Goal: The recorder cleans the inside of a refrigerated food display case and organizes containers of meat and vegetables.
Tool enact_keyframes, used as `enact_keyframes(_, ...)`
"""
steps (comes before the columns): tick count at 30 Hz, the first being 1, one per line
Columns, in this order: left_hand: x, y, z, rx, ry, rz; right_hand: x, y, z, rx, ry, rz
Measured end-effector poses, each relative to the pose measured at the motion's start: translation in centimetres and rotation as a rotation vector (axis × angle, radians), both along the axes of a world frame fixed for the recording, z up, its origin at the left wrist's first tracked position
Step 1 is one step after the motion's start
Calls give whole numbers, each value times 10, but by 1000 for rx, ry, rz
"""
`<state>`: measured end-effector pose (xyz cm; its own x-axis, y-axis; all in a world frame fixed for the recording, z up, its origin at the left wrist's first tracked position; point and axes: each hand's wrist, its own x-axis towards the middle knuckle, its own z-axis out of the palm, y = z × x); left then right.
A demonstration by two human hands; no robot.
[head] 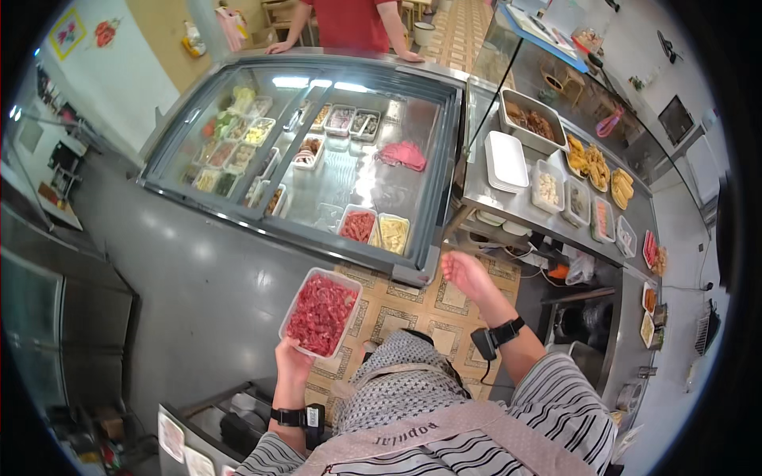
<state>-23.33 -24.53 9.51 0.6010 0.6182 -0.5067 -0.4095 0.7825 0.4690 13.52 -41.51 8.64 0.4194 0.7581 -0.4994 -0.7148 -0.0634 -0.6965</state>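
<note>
My left hand grips the near end of a clear plastic tub filled with sliced raw red meat. The tub hangs over the floor, in front of the glass-topped display freezer. My right hand is held by the freezer's near right corner, its fingers curled together and nothing visible in them. Inside the freezer, near that corner, another tub of red meat sits beside a tub of pale yellow pieces. A crumpled pink bag or cloth lies farther back.
Several food tubs stand at the freezer's left under sliding glass. Across the freezer, a person in a red shirt leans on its edge. The steel counter at right carries stacked white trays, a steel pan of brown food and several tubs.
</note>
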Motion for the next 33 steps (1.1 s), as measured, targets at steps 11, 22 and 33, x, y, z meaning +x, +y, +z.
enact_keyframes(11,144,201,-1,39,143,-102,215,338,-138,14,-43,-169)
enact_keyframes(22,257,343,-85,-57,291,-269,307,429,-304,-962,-1340,295)
enact_keyframes(33,278,378,-146,-163,466,-340,305,467,-369,-1445,-1632,-12)
